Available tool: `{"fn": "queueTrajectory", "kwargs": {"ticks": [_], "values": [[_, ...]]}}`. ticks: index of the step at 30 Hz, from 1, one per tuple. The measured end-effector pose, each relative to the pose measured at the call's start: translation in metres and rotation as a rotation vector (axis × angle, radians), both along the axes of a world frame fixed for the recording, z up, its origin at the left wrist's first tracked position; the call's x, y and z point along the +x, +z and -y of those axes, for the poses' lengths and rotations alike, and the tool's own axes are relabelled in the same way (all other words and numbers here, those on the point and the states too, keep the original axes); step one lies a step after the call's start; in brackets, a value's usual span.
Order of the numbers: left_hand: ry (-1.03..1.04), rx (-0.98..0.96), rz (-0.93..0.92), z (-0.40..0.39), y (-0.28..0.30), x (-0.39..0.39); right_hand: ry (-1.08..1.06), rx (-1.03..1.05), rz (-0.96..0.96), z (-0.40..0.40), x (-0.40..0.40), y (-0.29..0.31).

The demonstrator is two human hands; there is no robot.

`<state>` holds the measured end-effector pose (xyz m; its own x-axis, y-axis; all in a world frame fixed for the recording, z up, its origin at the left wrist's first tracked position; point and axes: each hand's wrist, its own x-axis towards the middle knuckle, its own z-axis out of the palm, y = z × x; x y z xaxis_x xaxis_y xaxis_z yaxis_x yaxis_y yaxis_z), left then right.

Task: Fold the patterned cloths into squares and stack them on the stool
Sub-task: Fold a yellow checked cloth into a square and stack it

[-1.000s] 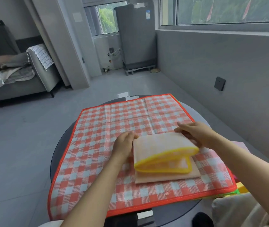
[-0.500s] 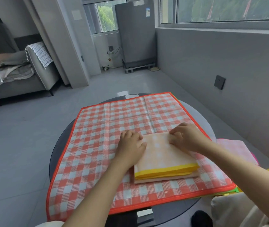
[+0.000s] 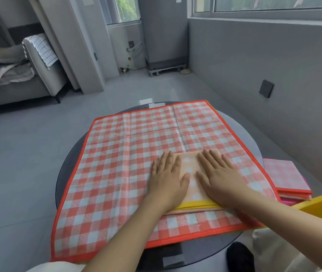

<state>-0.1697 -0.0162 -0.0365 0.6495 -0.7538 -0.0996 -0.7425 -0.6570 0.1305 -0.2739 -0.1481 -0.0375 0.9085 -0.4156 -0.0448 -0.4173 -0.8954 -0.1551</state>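
Observation:
A yellow-edged checked cloth [image 3: 190, 173], folded into a small square, lies on a large red-and-white checked cloth [image 3: 126, 158] spread over a round dark table [image 3: 242, 132]. My left hand [image 3: 168, 179] presses flat on the folded cloth's left part, fingers spread. My right hand [image 3: 218, 177] presses flat on its right part. Neither hand grips anything. At the right, lower than the table, a stack of folded pink and red checked cloths [image 3: 285, 173] rests, its support hidden beneath it.
A yellow object [image 3: 321, 201] pokes in at the right edge, near the stack. A grey sofa [image 3: 19, 75] with laundry stands at the far left. A grey wall with a dark socket [image 3: 266, 88] runs along the right. Open grey floor lies to the left.
The upper layer of the yellow-edged cloth, raised a second ago, has been laid down flat. Both hands went from holding its edges to pressing flat with spread fingers on top.

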Motion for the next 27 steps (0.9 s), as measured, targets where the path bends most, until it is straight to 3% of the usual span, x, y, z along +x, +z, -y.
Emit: {"fn": "queueTrajectory", "kwargs": {"ticks": [7, 11, 22, 27], "values": [[0.192, 0.010, -0.044, -0.013, 0.001, -0.005, -0.227, 0.023, -0.003, -0.001, -0.002, -0.002], [0.332, -0.035, -0.060, -0.019, 0.001, -0.009, -0.348, 0.046, 0.120, -0.004, -0.007, -0.001], [0.349, -0.396, -0.120, -0.022, 0.007, -0.013, -0.343, 0.220, 0.375, -0.008, -0.015, 0.013], [0.303, -0.727, -0.329, -0.022, 0.014, -0.022, -0.337, 0.482, 0.559, -0.011, -0.023, 0.016]]}}
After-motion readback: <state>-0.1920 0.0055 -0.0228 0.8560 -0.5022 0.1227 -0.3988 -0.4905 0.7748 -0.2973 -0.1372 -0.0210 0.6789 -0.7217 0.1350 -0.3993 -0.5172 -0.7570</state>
